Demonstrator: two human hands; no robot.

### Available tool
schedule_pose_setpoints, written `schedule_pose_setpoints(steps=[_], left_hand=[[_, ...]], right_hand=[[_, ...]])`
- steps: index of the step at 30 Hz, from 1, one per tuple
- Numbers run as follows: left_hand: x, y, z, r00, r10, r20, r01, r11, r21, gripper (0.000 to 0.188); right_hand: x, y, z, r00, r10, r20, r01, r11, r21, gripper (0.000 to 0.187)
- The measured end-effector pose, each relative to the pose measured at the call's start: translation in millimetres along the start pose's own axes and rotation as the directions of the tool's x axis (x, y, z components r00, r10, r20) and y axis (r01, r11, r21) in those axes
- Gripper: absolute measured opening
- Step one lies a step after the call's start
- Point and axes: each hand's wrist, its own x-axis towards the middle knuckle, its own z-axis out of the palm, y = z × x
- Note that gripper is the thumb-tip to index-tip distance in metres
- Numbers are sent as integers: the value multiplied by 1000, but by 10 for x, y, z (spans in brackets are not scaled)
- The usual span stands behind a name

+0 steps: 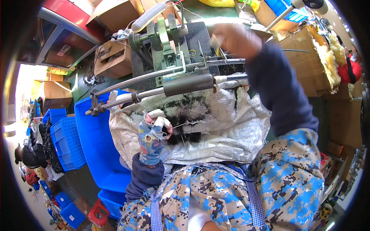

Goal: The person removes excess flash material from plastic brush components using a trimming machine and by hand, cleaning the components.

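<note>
My left hand, in a worn patterned glove with pale wraps on the fingers, is over the white sack cloth on my lap. Its fingers are closed on a small dark piece with thin wire-like prongs; its exact kind is too small to tell. Up and to the right, my right hand is smeared by motion beside the machine's dark base plate, so its fingers cannot be read. The bench machine has a pale green wheel and metal rods. Across its front runs a dark grey sleeve on a steel bar.
A white sack cloth with black fluff covers my lap. Blue bins stand at the left. Cardboard boxes sit behind the machine, and a large carton with pale fluffy material is at the right. A lamp hangs over the machine.
</note>
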Motion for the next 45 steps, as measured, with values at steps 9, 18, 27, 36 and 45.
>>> schedule_pose_setpoints(steps=[9, 18, 27, 36, 45], left_hand=[[88, -32, 263, 927, 372, 43, -374, 920, 118, 24], [184, -370, -40, 918, -160, 363, -387, -570, 725, 71], [241, -156, -133, 827, 191, 529, -547, 50, 836, 32], [81, 94, -88, 831, 292, 473, -549, 302, 779, 25], [55, -5, -147, 936, 270, 228, -346, 568, 747, 21]], right_hand=[[-965, -1738, 827, 992, 87, 91, -123, 836, 535, 32], [1, -807, 427, 971, 226, -82, -238, 952, -195, 11], [393, -507, 720, 913, 398, 89, -340, 863, -374, 24], [337, -459, 815, 949, 312, 35, -270, 870, -413, 22], [349, -580, 789, 930, 365, 31, -324, 859, -398, 32]])
